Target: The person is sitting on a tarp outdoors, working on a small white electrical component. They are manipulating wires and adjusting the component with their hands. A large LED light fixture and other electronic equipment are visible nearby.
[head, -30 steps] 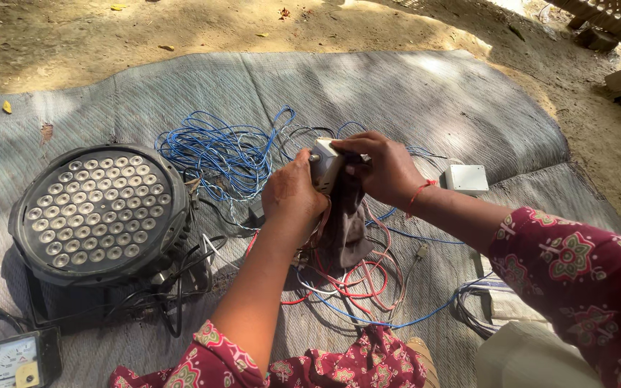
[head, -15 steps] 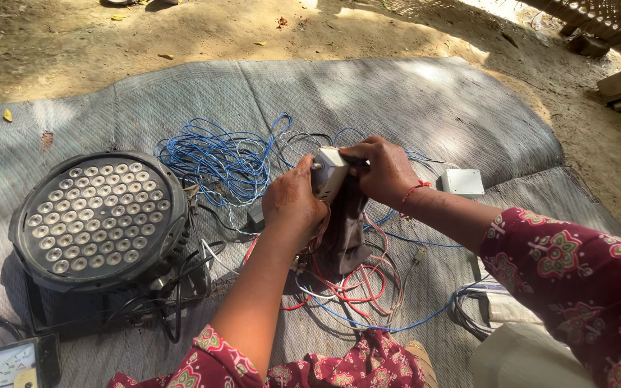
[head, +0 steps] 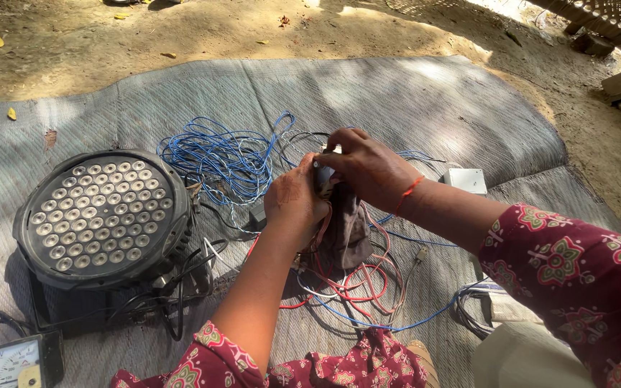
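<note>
A small dark part (head: 323, 174) sits between both hands near the middle of the scene, above the grey woven mat (head: 425, 93). The left hand (head: 296, 205) closes on it from the left and the right hand (head: 368, 169) wraps over it from the far side, fingers curled down; the part is mostly hidden, so its kind cannot be told. A dark brown cloth (head: 350, 233) hangs from the same grip, down onto a loose coil of red, white and blue wires (head: 357, 284) lying on the mat. Just beyond the hands lies a tangle of blue wire (head: 217, 154). To the left stands a round black lamp (head: 102, 215) with many small lenses, black cables trailing from it. At the near left corner a meter (head: 16, 363) with a dial shows partly. A small white box (head: 466, 179) lies to the right of the hands.
</note>
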